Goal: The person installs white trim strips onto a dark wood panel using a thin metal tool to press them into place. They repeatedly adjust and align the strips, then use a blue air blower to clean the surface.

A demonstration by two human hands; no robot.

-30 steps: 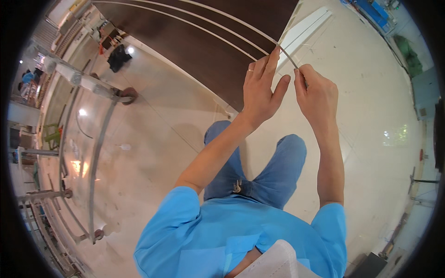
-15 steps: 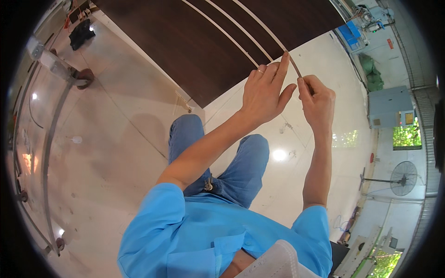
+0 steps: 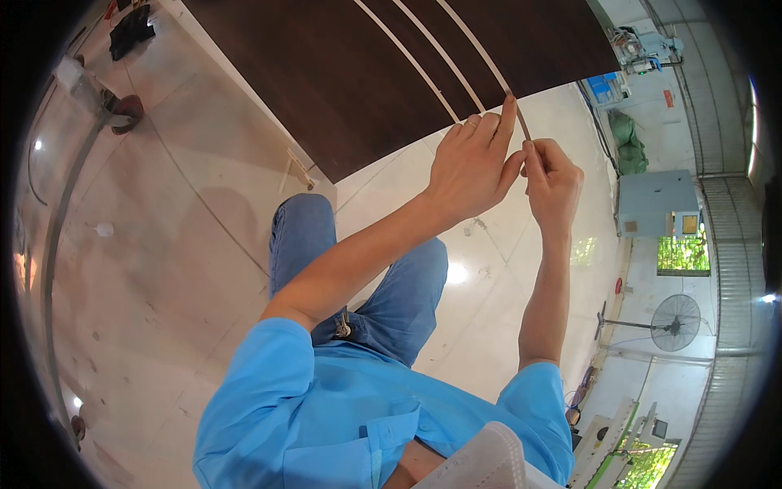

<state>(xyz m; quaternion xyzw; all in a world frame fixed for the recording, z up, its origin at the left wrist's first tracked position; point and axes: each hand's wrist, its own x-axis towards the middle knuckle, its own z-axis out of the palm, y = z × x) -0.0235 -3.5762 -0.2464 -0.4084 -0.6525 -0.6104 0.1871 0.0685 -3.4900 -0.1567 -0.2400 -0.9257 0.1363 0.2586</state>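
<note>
A dark brown panel [image 3: 326,90] extends away from me, crossed by 3 pale lengthwise stripes. From the rightmost stripe's near end, a thin brown strip [image 3: 524,127] runs past the panel's edge. My right hand [image 3: 555,186] pinches that strip between thumb and index finger, just off the edge. My left hand [image 3: 471,169] rests at the panel's near edge, its index fingertip pressed on the strip where it meets the board. Its other fingers lie along the edge by the remaining stripes, and the thumb points toward my right hand.
A metal frame on wheels [image 3: 61,212] stands on the tiled floor [image 3: 187,285] at the left, near a black bag-like item [image 3: 130,33]. Along the right wall are a grey cabinet [image 3: 658,202], a standing fan [image 3: 674,323] and a green sack [image 3: 627,143].
The view has shifted, so the room appears farther left. My left thumb is now close against my right hand; the right hand still pinches the strip at nearly the same spot.
</note>
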